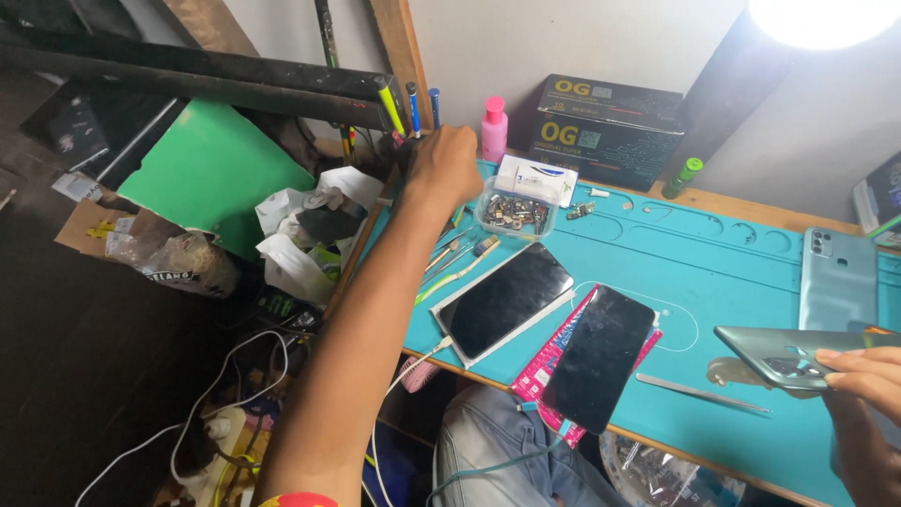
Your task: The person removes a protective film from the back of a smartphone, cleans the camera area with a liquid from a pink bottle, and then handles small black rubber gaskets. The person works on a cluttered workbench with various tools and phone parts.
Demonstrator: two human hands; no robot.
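Right hand (859, 376), nearest the lens at the lower right edge of the teal work mat (713, 272), pinches a grey-green phone back cover (784, 352) by its near end, fingers curled over it, cover held flat above the mat. Left hand (443, 164) is stretched far across the mat's upper left corner, knuckles up, fingers closed among the upright pens (413, 108); what it grips cannot be told. Clear parts tub (513, 211) sits just right of that hand. Mid-mat: two dark screens (507, 300), tweezers (699, 392).
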